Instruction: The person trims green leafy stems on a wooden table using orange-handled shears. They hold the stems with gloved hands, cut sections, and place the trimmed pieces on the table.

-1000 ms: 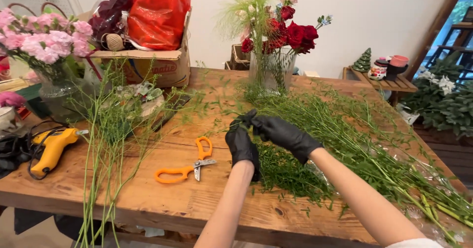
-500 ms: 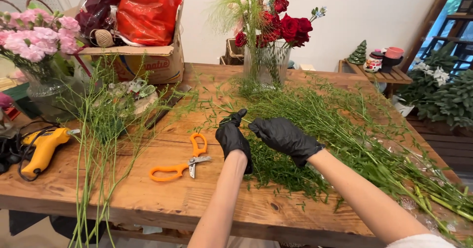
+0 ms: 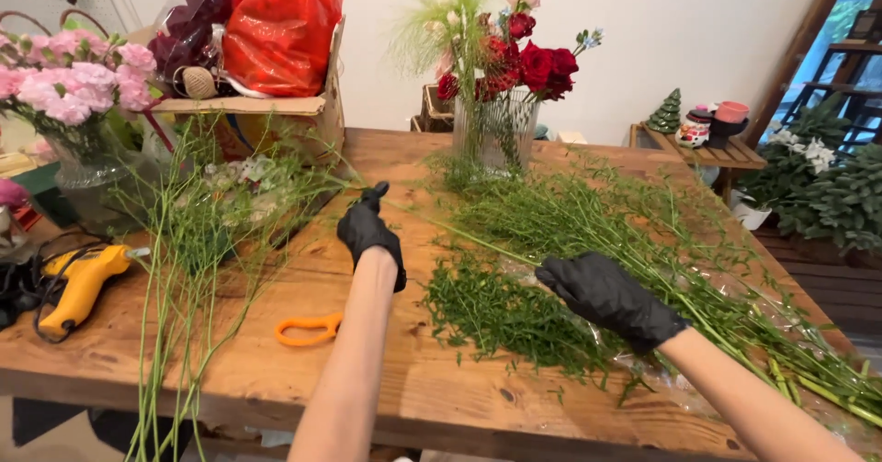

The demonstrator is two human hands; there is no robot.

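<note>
Both hands wear black gloves. My left hand is raised over the wooden table, pinching one thin green stem that runs right toward my right hand. My right hand holds the lower part of that stem above a heap of small green clippings. A big pile of feathery green stems lies across the right of the table. Orange scissors lie on the table, partly hidden under my left forearm.
Long bare stems lie on the left. A yellow glue gun sits at the left edge, near a vase of pink carnations. A glass vase of red roses and a cardboard box stand at the back.
My hands have drawn apart: the left moved up and left, the right moved down and right, stretching a stem between them. The view shifted, and my left forearm now covers part of the scissors.
</note>
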